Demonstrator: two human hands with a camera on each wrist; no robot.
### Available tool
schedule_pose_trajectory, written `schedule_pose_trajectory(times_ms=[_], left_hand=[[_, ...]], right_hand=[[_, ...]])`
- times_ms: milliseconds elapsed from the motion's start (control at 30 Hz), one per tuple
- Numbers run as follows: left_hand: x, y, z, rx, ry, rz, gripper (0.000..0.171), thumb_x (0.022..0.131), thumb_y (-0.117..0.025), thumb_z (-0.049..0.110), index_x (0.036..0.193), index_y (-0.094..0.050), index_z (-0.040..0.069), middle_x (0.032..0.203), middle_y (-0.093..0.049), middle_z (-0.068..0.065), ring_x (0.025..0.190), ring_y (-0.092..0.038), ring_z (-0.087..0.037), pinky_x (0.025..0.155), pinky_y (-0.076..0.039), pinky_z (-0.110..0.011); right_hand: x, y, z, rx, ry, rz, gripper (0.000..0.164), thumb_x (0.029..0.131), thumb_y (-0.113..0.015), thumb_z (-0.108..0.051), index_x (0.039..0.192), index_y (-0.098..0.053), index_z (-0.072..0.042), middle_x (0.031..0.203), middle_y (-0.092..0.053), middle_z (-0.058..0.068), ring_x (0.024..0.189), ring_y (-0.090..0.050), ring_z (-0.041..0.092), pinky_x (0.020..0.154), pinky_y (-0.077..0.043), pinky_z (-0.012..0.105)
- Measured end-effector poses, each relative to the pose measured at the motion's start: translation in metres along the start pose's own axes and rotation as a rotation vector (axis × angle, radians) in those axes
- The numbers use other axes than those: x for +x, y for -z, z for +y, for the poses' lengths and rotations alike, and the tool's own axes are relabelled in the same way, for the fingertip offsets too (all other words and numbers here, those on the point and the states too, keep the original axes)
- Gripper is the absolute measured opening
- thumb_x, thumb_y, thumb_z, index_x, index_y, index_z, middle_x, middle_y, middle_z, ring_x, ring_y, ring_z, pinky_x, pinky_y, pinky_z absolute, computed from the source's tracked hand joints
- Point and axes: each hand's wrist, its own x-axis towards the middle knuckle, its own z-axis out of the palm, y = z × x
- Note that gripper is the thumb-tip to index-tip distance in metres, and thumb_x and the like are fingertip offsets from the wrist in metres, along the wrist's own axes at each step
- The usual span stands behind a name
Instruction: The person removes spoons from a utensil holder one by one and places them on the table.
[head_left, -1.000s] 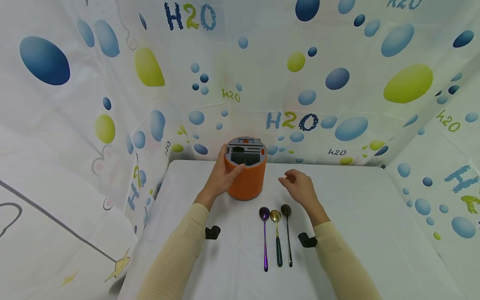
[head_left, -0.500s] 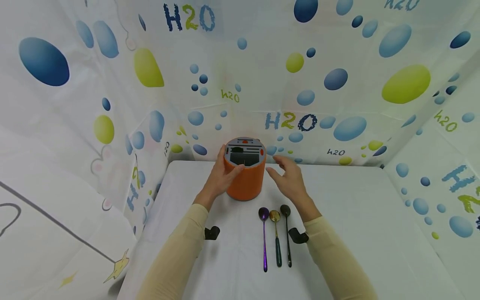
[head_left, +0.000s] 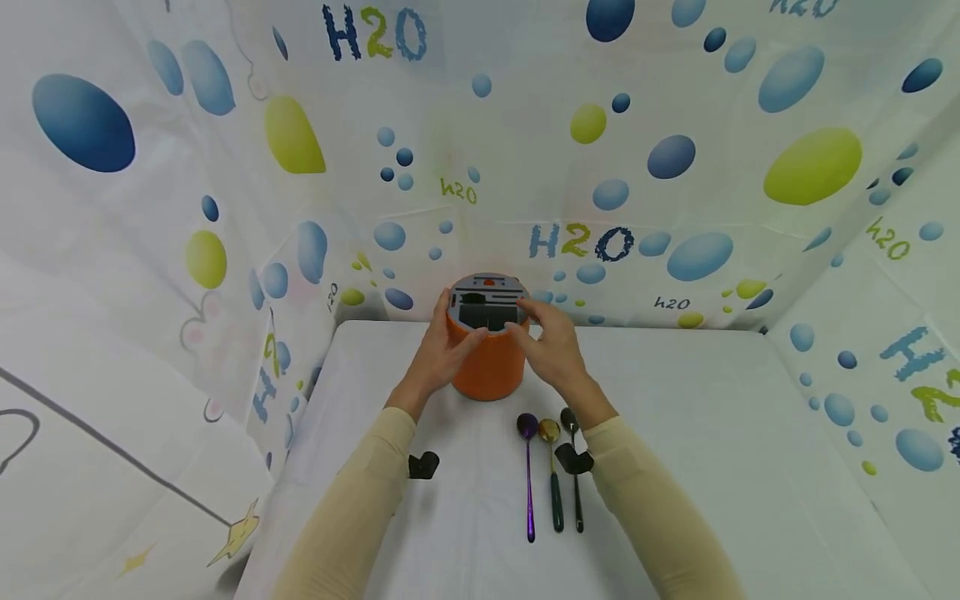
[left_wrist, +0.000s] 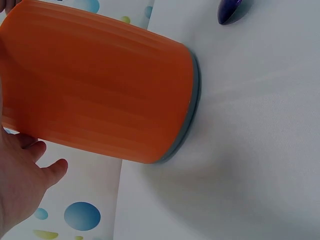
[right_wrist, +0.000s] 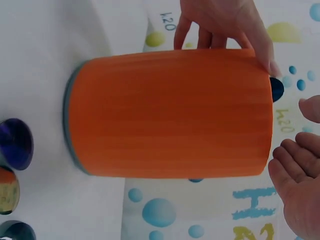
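Note:
An orange utensil holder (head_left: 489, 371) with a grey, slotted top (head_left: 495, 292) stands near the back of the table. My left hand (head_left: 435, 354) grips its left side, thumb over the front rim and fingers around the far side. At the right of the rim is my right hand (head_left: 555, 346), thumb and fingers spread around its upper edge. In the right wrist view the fingers of the right hand (right_wrist: 300, 172) are relaxed, just off the holder's top end. Three long-handled spoons lie in front: one purple (head_left: 527, 427), one gold with a green handle (head_left: 557, 504), one black (head_left: 578, 504).
A white cloth covers the table (head_left: 675, 417). Behind it and at both sides hangs a white curtain (head_left: 517, 142) printed with blue and green bubbles. The right wrist and its black strap piece (head_left: 574, 460) hang over the gold and black spoons.
My right hand has moved left from beside the holder to its rim, fingers spreading on the way. The left hand and the spoons have stayed in place.

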Motion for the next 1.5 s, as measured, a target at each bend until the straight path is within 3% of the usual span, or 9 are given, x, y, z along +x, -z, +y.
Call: schedule_pose_trajectory(times_ms=[133,267,433,767,1167,1500], left_hand=[[0.002,-0.002,0.0,0.01,0.008,0.001,0.102,0.094,-0.062,0.069,0.166,0.004,0.041,0.176,-0.01,-0.002,0.161,-0.018,-0.03,0.129,-0.018,-0.061],[0.002,-0.003,0.0,0.012,0.012,0.007,0.104,0.093,-0.063,0.069,0.166,0.004,0.04,0.176,-0.01,-0.002,0.161,-0.018,-0.03,0.129,-0.019,-0.06],[0.004,-0.004,0.0,0.008,0.017,0.01,0.105,0.093,-0.063,0.07,0.167,0.004,0.038,0.176,-0.009,-0.001,0.162,-0.016,-0.03,0.129,-0.018,-0.06],[0.009,-0.005,0.001,0.024,0.021,0.02,0.103,0.094,-0.061,0.07,0.167,0.004,0.039,0.176,-0.008,-0.001,0.162,-0.016,-0.029,0.129,-0.018,-0.06],[0.012,-0.007,0.001,0.02,0.002,0.029,0.099,0.095,-0.062,0.068,0.165,0.004,0.044,0.176,-0.009,-0.003,0.162,-0.017,-0.03,0.129,-0.018,-0.059],[0.01,-0.005,0.001,0.02,0.028,0.022,0.099,0.097,-0.062,0.064,0.167,0.004,0.04,0.176,-0.011,-0.001,0.162,-0.016,-0.029,0.129,-0.016,-0.059]], right_hand=[[0.007,-0.005,-0.003,-0.009,0.023,-0.003,0.044,0.099,-0.072,-0.019,0.136,-0.063,0.003,0.123,-0.07,0.021,0.109,-0.066,0.036,0.099,-0.057,0.051],[0.013,-0.008,-0.004,-0.014,0.014,-0.019,0.044,0.099,-0.072,-0.019,0.138,-0.063,0.0,0.133,-0.068,0.018,0.116,-0.067,0.033,0.101,-0.057,0.049],[0.022,-0.012,-0.007,-0.005,0.008,-0.039,0.043,0.099,-0.072,-0.019,0.138,-0.063,0.0,0.134,-0.068,0.018,0.117,-0.068,0.034,0.098,-0.059,0.048],[0.038,-0.024,-0.009,-0.01,-0.032,-0.093,0.043,0.102,-0.069,-0.02,0.139,-0.062,0.0,0.138,-0.066,0.017,0.129,-0.063,0.033,0.111,-0.051,0.047],[0.048,-0.032,-0.012,-0.018,-0.048,-0.1,0.044,0.102,-0.069,-0.024,0.139,-0.063,-0.001,0.138,-0.066,0.016,0.128,-0.064,0.031,0.108,-0.054,0.045],[0.049,-0.04,-0.021,-0.039,-0.052,-0.095,0.044,0.101,-0.07,-0.023,0.138,-0.064,-0.001,0.138,-0.067,0.016,0.127,-0.065,0.032,0.108,-0.054,0.047]])
